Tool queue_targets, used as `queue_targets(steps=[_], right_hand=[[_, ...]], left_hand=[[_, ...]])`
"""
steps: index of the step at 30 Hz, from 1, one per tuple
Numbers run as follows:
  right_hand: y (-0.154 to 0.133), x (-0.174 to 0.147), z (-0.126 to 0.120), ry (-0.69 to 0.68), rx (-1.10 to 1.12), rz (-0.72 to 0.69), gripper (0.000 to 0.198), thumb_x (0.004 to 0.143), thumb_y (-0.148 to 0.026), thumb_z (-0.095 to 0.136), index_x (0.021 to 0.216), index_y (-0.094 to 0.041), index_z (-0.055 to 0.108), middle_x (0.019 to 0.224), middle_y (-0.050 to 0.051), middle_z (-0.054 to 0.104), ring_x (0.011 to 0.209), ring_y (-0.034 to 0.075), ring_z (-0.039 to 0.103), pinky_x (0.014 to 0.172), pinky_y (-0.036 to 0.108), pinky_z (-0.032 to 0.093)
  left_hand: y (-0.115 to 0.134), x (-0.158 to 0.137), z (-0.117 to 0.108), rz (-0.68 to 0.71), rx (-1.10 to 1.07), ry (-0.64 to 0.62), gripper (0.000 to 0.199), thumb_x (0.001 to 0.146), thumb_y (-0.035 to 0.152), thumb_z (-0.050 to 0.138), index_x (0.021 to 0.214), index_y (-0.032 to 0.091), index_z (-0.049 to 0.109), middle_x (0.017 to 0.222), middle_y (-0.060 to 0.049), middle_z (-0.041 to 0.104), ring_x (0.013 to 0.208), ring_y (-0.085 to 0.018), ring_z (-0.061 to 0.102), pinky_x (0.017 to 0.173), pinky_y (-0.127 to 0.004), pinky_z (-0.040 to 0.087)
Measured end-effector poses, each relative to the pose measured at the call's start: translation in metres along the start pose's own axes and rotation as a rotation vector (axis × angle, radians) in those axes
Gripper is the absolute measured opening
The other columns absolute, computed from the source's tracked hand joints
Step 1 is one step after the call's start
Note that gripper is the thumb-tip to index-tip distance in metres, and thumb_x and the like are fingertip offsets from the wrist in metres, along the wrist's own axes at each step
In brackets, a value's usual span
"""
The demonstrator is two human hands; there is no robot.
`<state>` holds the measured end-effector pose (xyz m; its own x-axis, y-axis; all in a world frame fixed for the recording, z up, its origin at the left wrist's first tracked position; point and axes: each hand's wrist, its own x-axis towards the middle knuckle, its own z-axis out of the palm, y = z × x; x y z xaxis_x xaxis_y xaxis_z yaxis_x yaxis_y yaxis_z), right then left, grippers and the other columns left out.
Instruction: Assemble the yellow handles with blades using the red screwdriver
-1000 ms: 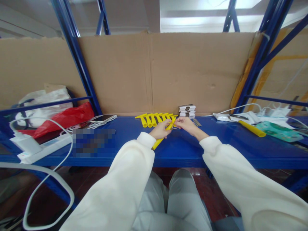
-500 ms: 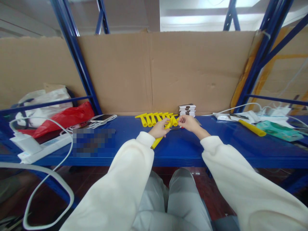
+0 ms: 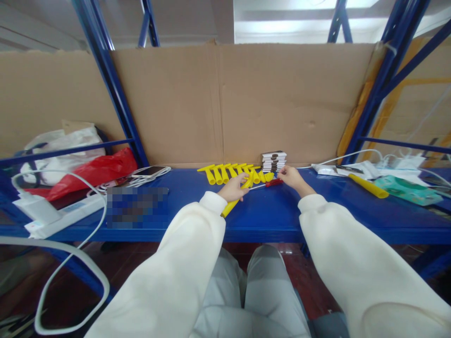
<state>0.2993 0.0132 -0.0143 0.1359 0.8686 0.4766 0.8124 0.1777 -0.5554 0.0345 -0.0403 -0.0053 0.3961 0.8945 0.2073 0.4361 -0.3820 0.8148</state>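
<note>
My left hand [image 3: 233, 188] is closed around a yellow tubular plastic handle [image 3: 230, 207], tilted with its wide end toward me and its narrower top bending up past my fingers. Just beyond the far end of a screwdriver's red handle [image 3: 274, 182] is my right hand [image 3: 291, 179], its fingers curled together; whatever they pinch is too small to make out. The screwdriver lies on the blue table, its shaft pointing left toward the held piece. Several matching yellow handles [image 3: 219, 176] stand in a row behind my left hand. Small yellow pieces [image 3: 268, 177] lie beside the row's right end.
A stack of small white-and-brown boxes [image 3: 274, 162] rests against the cardboard wall [image 3: 282, 103]. On the right are another yellow handle [image 3: 369, 187] and a green packet [image 3: 408, 190]. A phone [image 3: 151, 172], cables and a power strip [image 3: 70, 218] occupy the left.
My right hand has moved right, away from the yellow piece, uncovering the screwdriver's red handle and the small yellow pieces. My left hand keeps its hold in nearly the same place.
</note>
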Motion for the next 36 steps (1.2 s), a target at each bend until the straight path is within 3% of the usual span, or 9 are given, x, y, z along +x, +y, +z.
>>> queue_targets(steps=[14, 21, 26, 32, 36], right_hand=[[-0.002, -0.002, -0.003, -0.028, -0.212, 0.033, 0.008, 0.081, -0.015, 0.062, 0.081, -0.017, 0.07, 0.087, 0.009, 0.076, 0.083, 0.019, 0.069, 0.074, 0.025, 0.047], [-0.005, -0.005, -0.012, -0.122, -0.206, 0.143, 0.017, 0.081, -0.016, 0.061, 0.067, -0.016, 0.071, 0.066, 0.007, 0.072, 0.072, 0.019, 0.069, 0.067, 0.025, 0.047], [0.002, -0.002, -0.014, -0.109, -0.171, 0.229, 0.016, 0.078, -0.011, 0.06, 0.072, -0.014, 0.075, 0.059, 0.006, 0.069, 0.068, 0.019, 0.069, 0.067, 0.025, 0.048], [0.014, 0.003, -0.008, -0.099, -0.263, 0.205, 0.013, 0.076, -0.01, 0.066, 0.077, -0.017, 0.077, 0.07, 0.009, 0.075, 0.075, 0.022, 0.072, 0.067, 0.025, 0.049], [0.012, 0.002, -0.008, -0.107, -0.287, 0.224, 0.017, 0.082, -0.012, 0.063, 0.088, -0.013, 0.079, 0.087, 0.016, 0.078, 0.091, 0.026, 0.074, 0.074, 0.027, 0.05]], left_hand=[[0.0, 0.0, 0.0, -0.001, -0.014, -0.013, 0.057, 0.083, 0.005, 0.066, 0.137, 0.019, 0.053, 0.149, -0.022, 0.053, 0.042, 0.0, 0.054, 0.046, -0.019, 0.051], [-0.006, 0.003, 0.001, 0.021, -0.004, -0.005, 0.059, 0.081, 0.005, 0.068, 0.136, 0.02, 0.054, 0.147, -0.021, 0.055, 0.042, -0.001, 0.055, 0.048, -0.02, 0.053], [-0.008, 0.004, 0.0, 0.022, -0.011, -0.008, 0.06, 0.078, 0.006, 0.071, 0.135, 0.02, 0.056, 0.146, -0.021, 0.056, 0.046, -0.003, 0.059, 0.05, -0.022, 0.055], [-0.006, 0.002, 0.0, 0.025, -0.009, -0.012, 0.059, 0.079, 0.005, 0.069, 0.135, 0.02, 0.056, 0.147, -0.02, 0.056, 0.045, -0.002, 0.058, 0.047, -0.02, 0.053], [-0.003, 0.001, 0.0, 0.023, -0.001, -0.016, 0.056, 0.081, 0.005, 0.066, 0.135, 0.018, 0.055, 0.147, -0.021, 0.055, 0.045, -0.002, 0.058, 0.045, -0.018, 0.05]])
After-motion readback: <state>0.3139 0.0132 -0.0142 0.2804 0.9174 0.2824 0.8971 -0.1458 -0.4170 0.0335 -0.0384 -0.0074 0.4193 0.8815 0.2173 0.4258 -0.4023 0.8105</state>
